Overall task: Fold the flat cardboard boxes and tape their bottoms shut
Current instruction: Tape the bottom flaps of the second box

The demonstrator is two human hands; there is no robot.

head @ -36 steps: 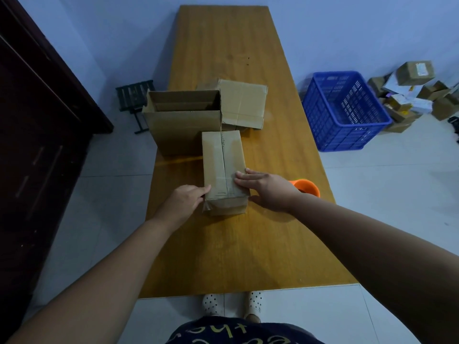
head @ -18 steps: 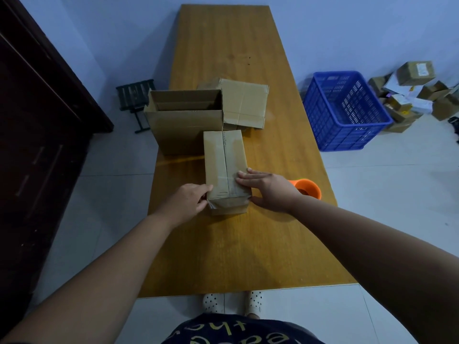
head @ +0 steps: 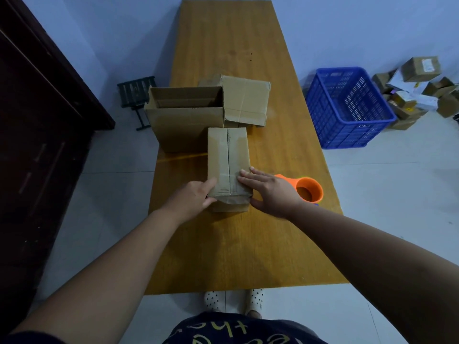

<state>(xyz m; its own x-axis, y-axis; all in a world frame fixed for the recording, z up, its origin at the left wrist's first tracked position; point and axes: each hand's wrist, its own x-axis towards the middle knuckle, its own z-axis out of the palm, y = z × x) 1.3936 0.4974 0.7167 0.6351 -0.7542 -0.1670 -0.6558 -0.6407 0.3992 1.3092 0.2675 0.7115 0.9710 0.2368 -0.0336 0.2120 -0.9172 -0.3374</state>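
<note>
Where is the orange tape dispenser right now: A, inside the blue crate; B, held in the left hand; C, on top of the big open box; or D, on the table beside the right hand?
D: the tape dispenser sits on the table just right of the right hand, which rests flat on the small box.

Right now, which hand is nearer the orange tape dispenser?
Right. The right hand lies flat on the right edge of the small box, beside the dispenser. The left hand grips its left corner, across the box from the dispenser.

head-worn view, forward and down, close over table (head: 223, 244)
</note>
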